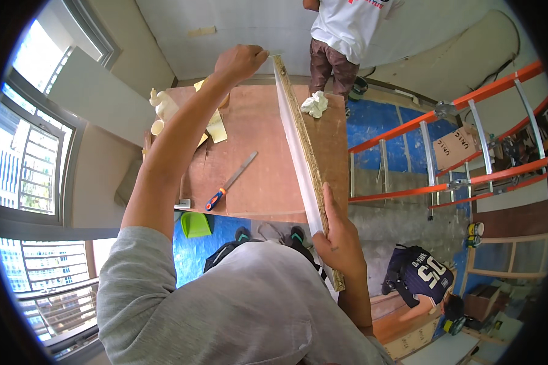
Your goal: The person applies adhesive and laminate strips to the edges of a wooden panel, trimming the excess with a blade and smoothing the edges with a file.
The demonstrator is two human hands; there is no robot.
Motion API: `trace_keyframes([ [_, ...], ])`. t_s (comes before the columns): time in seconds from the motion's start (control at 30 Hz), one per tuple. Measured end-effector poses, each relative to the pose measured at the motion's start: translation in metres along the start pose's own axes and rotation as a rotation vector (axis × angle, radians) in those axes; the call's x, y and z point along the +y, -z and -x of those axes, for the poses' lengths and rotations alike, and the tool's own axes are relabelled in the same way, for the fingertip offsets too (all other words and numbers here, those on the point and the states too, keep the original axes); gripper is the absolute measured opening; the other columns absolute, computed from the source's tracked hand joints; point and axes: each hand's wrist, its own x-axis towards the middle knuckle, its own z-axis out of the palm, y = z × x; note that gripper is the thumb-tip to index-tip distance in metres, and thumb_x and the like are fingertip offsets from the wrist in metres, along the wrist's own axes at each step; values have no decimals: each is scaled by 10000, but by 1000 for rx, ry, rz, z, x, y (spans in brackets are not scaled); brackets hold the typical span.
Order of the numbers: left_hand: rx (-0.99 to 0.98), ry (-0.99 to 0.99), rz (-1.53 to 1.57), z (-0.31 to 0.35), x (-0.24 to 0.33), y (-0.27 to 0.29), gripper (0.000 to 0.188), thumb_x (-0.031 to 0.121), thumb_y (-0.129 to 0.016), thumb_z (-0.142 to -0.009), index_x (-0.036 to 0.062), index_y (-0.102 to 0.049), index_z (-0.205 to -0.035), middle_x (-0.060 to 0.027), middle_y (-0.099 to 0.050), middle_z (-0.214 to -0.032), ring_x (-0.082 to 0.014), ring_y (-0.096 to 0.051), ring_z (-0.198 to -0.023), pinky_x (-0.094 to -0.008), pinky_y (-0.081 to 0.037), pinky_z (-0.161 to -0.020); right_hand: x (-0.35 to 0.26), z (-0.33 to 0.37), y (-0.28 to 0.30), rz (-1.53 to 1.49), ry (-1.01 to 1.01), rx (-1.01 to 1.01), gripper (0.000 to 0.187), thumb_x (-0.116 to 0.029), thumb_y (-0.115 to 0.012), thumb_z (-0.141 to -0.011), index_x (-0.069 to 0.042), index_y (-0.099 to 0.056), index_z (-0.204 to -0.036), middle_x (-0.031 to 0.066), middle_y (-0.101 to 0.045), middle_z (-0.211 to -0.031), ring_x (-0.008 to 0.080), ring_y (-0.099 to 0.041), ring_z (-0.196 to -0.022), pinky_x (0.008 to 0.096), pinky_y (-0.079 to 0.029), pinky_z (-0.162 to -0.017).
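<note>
A long, narrow particle board (302, 131) with a white face and a raw, speckled edge slants across the worktable (256, 188) from its far side toward my body. My right hand (338, 234) grips the near part of the board, thumb stretched along it. At the far end, my left hand (240, 62) is closed, its fingertips pinched beside the board's corner. Whatever is in that pinch is too small to make out. On the tabletop left of the board lies a file (231, 181) with a blue and orange handle.
A crumpled white cloth (315, 104) sits right of the board. Bottles (163, 104) and yellow sheets (216, 126) occupy the table's far left. A green dustpan (195, 224) is on the floor. An orange ladder (444, 188) stands right. One person (341, 30) stands beyond the table; another (423, 274) crouches lower right.
</note>
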Motion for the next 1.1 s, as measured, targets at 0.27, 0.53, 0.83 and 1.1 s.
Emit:
trace_keyframes([
  [0.27,54,-52,44,32,10,-19,453,553,-509,-1036,220,-784,-1170,-92,-760,-858,-317,-729,-822,-459,-560,-777,4,-1,2,-35,-37,-2,921,3,-543,-778,-10,-254,-1652,310,-432,-1592,429,-464,-1462,448,-432,-1159],
  [0.53,41,59,5,5,-1,-11,444,543,-498,-1044,231,-783,-1181,-85,-745,-839,-292,-724,-848,-452,-551,-780,2,-1,2,9,16,8,915,17,-540,-778,3,-256,-1648,311,-431,-1593,421,-440,-1483,446,-420,-1172],
  [0.83,48,0,49,30,1,-16,412,515,-520,-1041,210,-788,-1113,-104,-745,-842,-316,-722,-881,-464,-551,-804,4,-2,0,-17,-2,16,954,25,-520,-772,-60,-226,-1675,321,-432,-1595,457,-470,-1451,417,-454,-1118],
  [1.1,60,40,22,22,1,-7,407,503,-520,-1041,200,-785,-1100,-100,-716,-789,-339,-698,-825,-476,-533,-766,3,-1,2,-19,-10,-12,944,13,-512,-776,-35,-218,-1672,323,-417,-1603,456,-458,-1461,422,-435,-1142],
])
